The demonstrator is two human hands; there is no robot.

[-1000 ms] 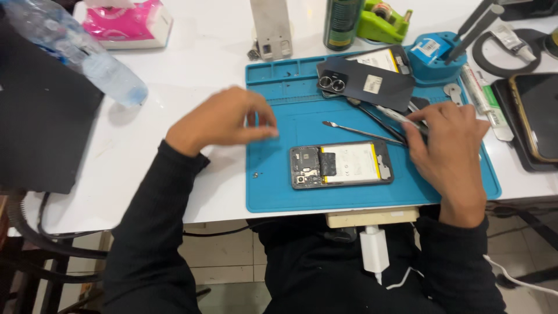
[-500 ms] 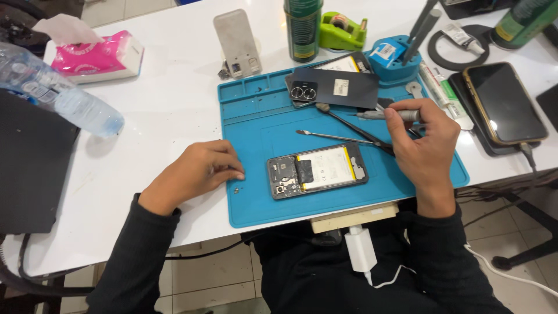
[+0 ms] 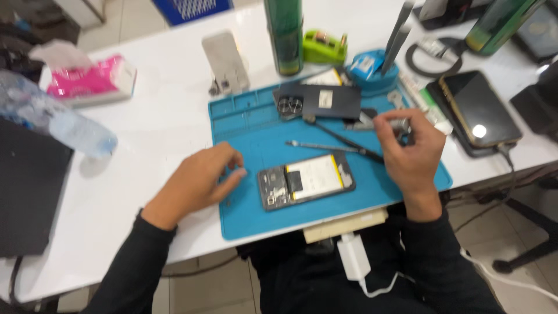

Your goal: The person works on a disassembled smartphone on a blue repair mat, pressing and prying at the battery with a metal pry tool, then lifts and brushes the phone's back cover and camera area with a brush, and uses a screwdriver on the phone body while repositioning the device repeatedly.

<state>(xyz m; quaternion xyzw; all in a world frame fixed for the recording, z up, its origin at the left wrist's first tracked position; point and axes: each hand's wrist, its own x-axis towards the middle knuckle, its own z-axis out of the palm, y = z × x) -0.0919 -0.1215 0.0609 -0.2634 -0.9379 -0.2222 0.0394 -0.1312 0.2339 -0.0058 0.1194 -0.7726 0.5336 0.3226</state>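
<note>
An opened phone (image 3: pixel 306 181) with its battery and circuit board showing lies on the blue work mat (image 3: pixel 250 218). My left hand (image 3: pixel 200 180) rests on the mat's left edge, fingers loosely curled, fingertips just left of the phone and holding nothing. My right hand (image 3: pixel 410 151) is over the mat's right side, fingers closed on a small silver tool (image 3: pixel 398 123). The phone's dark back cover (image 3: pixel 318 102) lies at the mat's far side. A thin screwdriver (image 3: pixel 322 146) and a black tool (image 3: pixel 343 136) lie between the cover and the phone.
A green spray can (image 3: pixel 285 35), green tape dispenser (image 3: pixel 324 47), metal phone stand (image 3: pixel 225 64) and blue tool holder (image 3: pixel 375 70) stand behind the mat. A second phone (image 3: pixel 479 110) lies at right. Pink tissue pack (image 3: pixel 90 81), water bottle (image 3: pixel 58 119), dark laptop (image 3: pixel 26 192) sit left.
The view has shifted, so the table sits lower and nearer. My left hand slid toward the phone's left end. My right hand lifted slightly, still gripping the small tool.
</note>
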